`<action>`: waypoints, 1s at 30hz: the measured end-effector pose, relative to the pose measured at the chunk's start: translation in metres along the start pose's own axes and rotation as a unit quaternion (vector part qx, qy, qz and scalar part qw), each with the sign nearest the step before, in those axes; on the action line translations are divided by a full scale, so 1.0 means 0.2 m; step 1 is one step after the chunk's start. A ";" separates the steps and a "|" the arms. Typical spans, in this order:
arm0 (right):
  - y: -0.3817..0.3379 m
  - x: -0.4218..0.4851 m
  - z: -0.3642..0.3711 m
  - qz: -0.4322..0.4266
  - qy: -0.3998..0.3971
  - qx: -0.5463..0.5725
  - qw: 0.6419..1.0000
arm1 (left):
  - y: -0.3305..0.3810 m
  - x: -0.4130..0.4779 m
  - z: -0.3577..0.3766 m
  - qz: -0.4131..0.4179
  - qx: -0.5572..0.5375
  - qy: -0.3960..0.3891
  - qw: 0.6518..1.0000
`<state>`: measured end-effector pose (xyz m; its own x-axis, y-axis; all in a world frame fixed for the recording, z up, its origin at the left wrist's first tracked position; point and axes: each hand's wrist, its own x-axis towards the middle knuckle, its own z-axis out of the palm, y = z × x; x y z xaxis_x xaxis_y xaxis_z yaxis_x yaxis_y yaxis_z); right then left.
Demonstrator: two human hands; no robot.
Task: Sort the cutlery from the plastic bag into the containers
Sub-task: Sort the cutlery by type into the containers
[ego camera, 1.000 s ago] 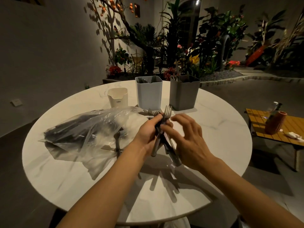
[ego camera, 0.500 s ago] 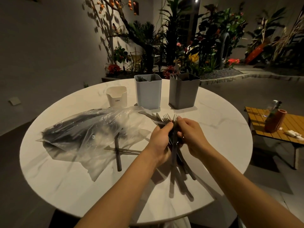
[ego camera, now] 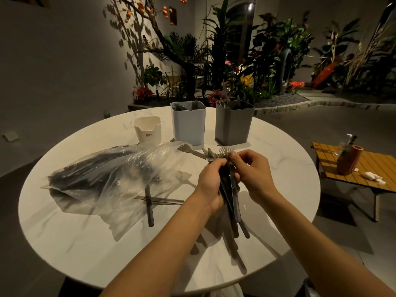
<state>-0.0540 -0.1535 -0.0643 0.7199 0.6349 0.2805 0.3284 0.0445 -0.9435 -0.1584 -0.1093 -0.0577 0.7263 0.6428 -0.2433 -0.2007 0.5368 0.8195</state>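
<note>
My left hand (ego camera: pixel 211 185) grips a bundle of dark-handled forks (ego camera: pixel 232 202), tines up, above the round marble table (ego camera: pixel 85 243). My right hand (ego camera: pixel 254 173) pinches the bundle near the tines. A clear plastic bag (ego camera: pixel 111 174) full of dark cutlery lies to the left. Three containers stand at the back: a small cream container (ego camera: pixel 147 129), a light blue container (ego camera: pixel 188 123) and a dark grey container (ego camera: pixel 233 123), the last two holding cutlery.
Loose cutlery (ego camera: pixel 150 204) lies crossed on the table by the bag, and a fork (ego camera: pixel 190 151) lies near the bag's mouth. A low wooden side table (ego camera: pixel 368 168) with a brown vase (ego camera: pixel 348 160) stands to the right. Plants line the back.
My right hand has closed in from an open spread onto the top of the fork bundle. The bundle stands more upright in my left hand.
</note>
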 end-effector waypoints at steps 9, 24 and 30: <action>-0.09 0.06 -0.03 -0.018 0.005 0.055 0.998 | 0.07 0.01 0.10 0.046 -0.022 -0.003 0.999; -0.05 0.06 -0.31 -0.019 0.032 0.053 0.998 | -0.06 0.03 0.36 0.094 0.045 -0.011 0.995; -0.06 0.11 -0.20 -0.032 0.068 0.010 0.997 | 0.02 0.06 0.24 0.093 0.079 0.002 0.993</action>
<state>-0.0182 -0.1709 -0.0398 0.7745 0.5197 0.3607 0.3657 0.0975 -0.9256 -0.1194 -0.1258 -0.0328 0.6843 0.7246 -0.0817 -0.2249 0.3162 0.9216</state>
